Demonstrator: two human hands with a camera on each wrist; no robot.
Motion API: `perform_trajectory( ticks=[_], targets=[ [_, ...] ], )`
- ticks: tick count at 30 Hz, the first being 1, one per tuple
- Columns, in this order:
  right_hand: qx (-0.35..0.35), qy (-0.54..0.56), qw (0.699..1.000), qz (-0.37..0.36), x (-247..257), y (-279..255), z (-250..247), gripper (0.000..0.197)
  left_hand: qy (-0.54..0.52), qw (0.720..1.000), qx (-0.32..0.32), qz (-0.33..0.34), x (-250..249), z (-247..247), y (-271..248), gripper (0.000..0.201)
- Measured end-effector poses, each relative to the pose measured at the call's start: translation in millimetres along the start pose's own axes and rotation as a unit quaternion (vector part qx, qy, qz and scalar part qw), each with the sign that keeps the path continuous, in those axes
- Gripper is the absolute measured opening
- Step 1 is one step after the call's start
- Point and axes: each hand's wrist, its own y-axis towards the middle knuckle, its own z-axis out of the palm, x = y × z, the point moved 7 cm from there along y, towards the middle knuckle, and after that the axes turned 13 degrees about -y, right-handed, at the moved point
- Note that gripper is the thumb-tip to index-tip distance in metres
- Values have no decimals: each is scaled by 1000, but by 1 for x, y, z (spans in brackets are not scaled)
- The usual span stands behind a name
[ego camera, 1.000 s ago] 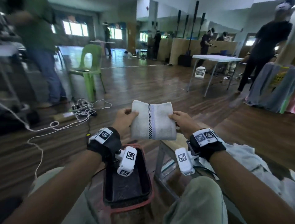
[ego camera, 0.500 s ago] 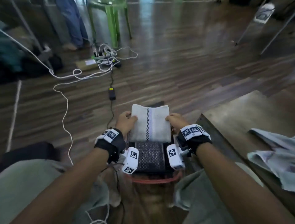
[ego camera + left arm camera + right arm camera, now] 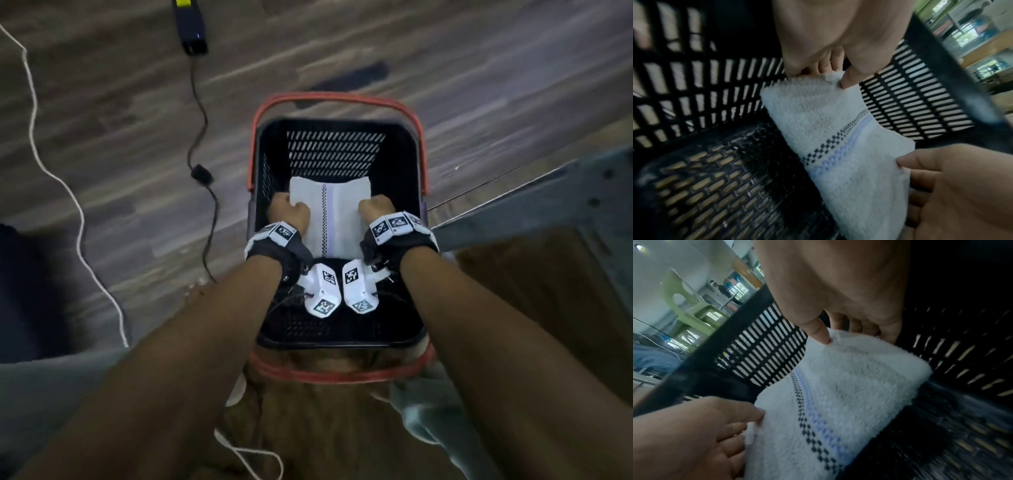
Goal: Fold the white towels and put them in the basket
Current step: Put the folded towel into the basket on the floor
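A folded white towel (image 3: 330, 212) with a black checked stripe and a pale blue stripe is down inside the black slatted basket (image 3: 335, 150), which has red handles. My left hand (image 3: 289, 210) pinches the towel's left edge and my right hand (image 3: 375, 207) pinches its right edge. In the left wrist view my left hand (image 3: 830, 76) has its thumb on top of the towel (image 3: 828, 129), with the right hand (image 3: 941, 178) at the lower right. The right wrist view shows my right hand (image 3: 838, 334) pinching the towel (image 3: 849, 394). Whether the towel touches the basket floor I cannot tell.
The basket stands on a wooden floor between my knees. A black cable (image 3: 202, 137) with a power adapter (image 3: 191, 27) and a white cord (image 3: 78, 212) lie on the floor to the left. A metal table frame (image 3: 548, 198) runs along the right.
Both hands have carried the folded towel from chest height down into the basket. The head view has tipped from the room down onto the basket.
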Motion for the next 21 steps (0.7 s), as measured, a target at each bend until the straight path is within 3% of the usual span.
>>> perform_trajectory(
  ticks=[5, 11, 15, 18, 21],
  targets=[
    [2, 27, 1000, -7, 0, 46, 24, 37, -5, 1000, -17, -12, 22, 25, 45, 34],
    [-28, 55, 998, -5, -4, 72, 29, 36, -3, 999, -33, 35, 28, 34, 66, 29],
    [-74, 76, 994, -40, -1, 69, 31, 43, 7, 989, -26, 148, 21, 37, 62, 40],
    [-125, -37, 984, -119, 6, 56, 31, 47, 73, 962, -4, 264, 15, 46, 51, 43],
    [-152, -163, 950, -219, 17, 46, 38, 47, 193, 936, 40, 293, 23, 59, 49, 47]
  ],
)
